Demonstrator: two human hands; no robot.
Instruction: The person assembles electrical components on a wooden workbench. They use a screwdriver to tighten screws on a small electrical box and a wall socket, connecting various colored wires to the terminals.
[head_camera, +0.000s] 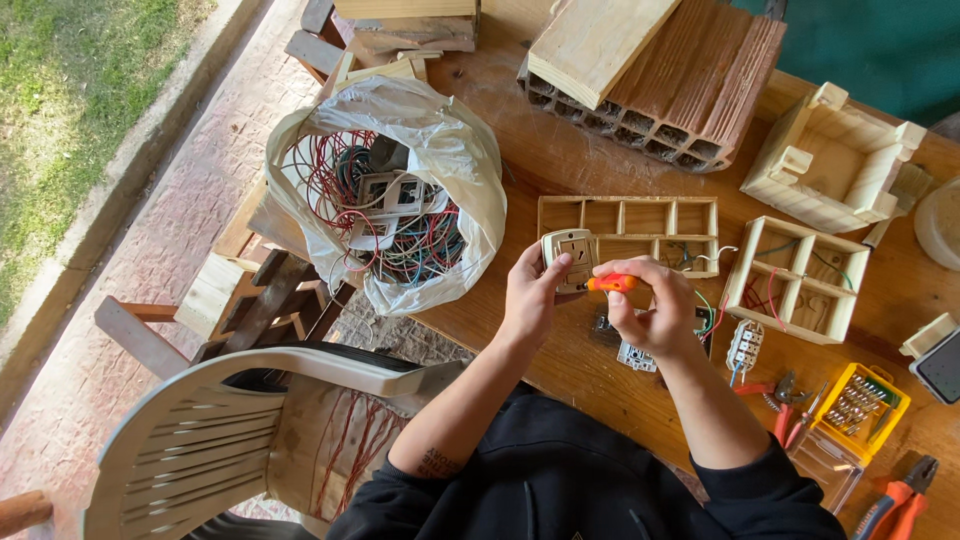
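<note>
Both hands work above the wooden tabletop (560, 170) near its front edge: the left hand (530, 300) fingers grip a beige plastic wall socket (568, 256), the right hand (655, 310) fingers clasp an orange-handled screwdriver (612, 283). Holding the socket steady and the tip square should prevent slipping.

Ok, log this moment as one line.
left hand: holds beige socket | right hand: holds orange screwdriver at socket | wooden table

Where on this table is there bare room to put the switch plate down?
Bare wood lies between the plastic bag and the hollow brick, above the long wooden frame. Crowded: right of the right hand, among sockets, wires, pliers and the yellow bit case.
</note>
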